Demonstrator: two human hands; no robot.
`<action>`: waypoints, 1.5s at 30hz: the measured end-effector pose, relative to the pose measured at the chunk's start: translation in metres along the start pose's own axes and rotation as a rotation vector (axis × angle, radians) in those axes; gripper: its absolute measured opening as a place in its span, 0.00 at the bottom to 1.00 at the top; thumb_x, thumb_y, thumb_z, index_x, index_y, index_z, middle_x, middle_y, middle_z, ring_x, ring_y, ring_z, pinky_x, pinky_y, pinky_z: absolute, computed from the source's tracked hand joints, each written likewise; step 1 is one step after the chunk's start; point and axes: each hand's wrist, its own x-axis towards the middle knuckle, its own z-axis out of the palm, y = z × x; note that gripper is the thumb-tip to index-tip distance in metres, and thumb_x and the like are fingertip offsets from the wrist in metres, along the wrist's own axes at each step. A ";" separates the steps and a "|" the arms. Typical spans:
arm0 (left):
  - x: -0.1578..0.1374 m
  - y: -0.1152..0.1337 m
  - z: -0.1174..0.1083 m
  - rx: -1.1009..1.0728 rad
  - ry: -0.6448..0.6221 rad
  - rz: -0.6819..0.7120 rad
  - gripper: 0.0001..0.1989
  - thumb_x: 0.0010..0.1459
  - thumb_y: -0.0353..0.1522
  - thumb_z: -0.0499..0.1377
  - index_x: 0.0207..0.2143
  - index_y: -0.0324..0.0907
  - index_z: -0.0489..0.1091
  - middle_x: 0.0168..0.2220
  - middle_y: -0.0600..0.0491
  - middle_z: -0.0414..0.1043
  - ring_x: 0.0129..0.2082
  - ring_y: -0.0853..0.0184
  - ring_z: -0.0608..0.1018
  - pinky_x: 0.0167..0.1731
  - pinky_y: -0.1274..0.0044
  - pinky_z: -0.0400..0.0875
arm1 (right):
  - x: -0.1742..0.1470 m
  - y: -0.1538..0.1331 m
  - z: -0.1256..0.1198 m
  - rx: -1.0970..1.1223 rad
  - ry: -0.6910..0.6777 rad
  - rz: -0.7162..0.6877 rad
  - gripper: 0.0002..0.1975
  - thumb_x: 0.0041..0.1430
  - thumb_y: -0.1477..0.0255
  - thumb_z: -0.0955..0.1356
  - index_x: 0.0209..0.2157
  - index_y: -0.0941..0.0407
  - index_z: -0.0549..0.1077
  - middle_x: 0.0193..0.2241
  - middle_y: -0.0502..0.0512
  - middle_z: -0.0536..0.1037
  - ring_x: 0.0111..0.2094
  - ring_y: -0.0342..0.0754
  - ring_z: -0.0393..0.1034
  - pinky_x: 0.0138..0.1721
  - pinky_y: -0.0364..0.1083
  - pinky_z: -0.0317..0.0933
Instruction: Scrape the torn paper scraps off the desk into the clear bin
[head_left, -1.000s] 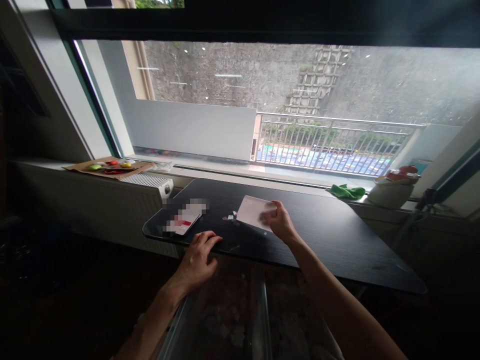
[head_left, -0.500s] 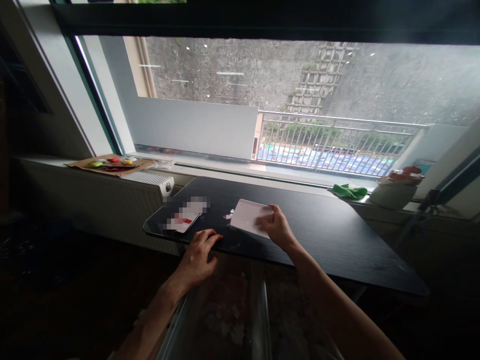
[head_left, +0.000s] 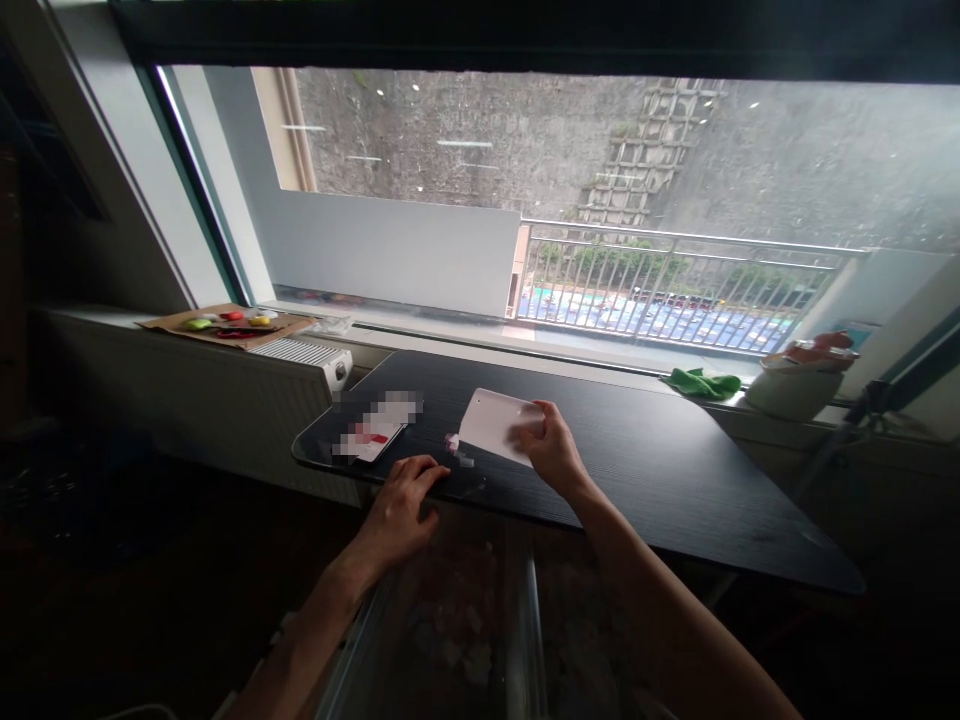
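Observation:
My right hand (head_left: 553, 448) grips the right side of a thin white rectangular sheet (head_left: 493, 424) with a small hole near one corner, thumb on its face. The sheet is tilted just above or against the black tabletop (head_left: 645, 480); I cannot tell how much of it touches. Small pale and reddish scraps (head_left: 454, 443) lie at its left edge. My left hand (head_left: 405, 505) rests at the table's front edge, fingers stretched onto the top, holding nothing. Beyond it lies a flat, partly blurred item (head_left: 379, 430) with a red patch.
Below the front edge stands a clear-walled bin (head_left: 531, 620) with scraps inside. A radiator (head_left: 307, 365) adjoins the table's left side; cardboard (head_left: 169, 324) with coloured pieces lies above it. On the sill are a green cloth (head_left: 701, 383) and a pale container (head_left: 793, 388).
The white sheet and my right hand have shifted slightly up, and the sheet is tilted more. The scraps have moved and now lie nearer the table's front edge. My left hand stays put.

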 end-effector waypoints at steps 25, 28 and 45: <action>-0.002 -0.002 0.001 0.001 0.064 0.049 0.25 0.46 0.22 0.54 0.48 0.42 0.70 0.48 0.48 0.69 0.50 0.57 0.70 0.53 0.62 0.70 | -0.008 -0.036 0.004 -0.353 -0.109 -0.285 0.20 0.55 0.79 0.61 0.50 0.54 0.63 0.36 0.57 0.81 0.36 0.51 0.76 0.38 0.48 0.66; -0.002 -0.002 0.002 0.002 0.064 0.060 0.25 0.45 0.22 0.54 0.48 0.42 0.70 0.48 0.48 0.69 0.50 0.57 0.70 0.53 0.63 0.70 | -0.008 -0.040 -0.001 -0.490 -0.089 -0.285 0.20 0.55 0.80 0.61 0.50 0.55 0.63 0.37 0.58 0.81 0.35 0.53 0.74 0.36 0.49 0.64; 0.000 0.004 -0.004 -0.007 0.055 0.031 0.22 0.47 0.22 0.53 0.46 0.42 0.69 0.46 0.48 0.69 0.49 0.59 0.70 0.53 0.64 0.69 | -0.013 -0.001 -0.021 0.130 -0.074 0.253 0.22 0.43 0.76 0.70 0.43 0.55 0.66 0.27 0.50 0.77 0.27 0.49 0.75 0.27 0.47 0.71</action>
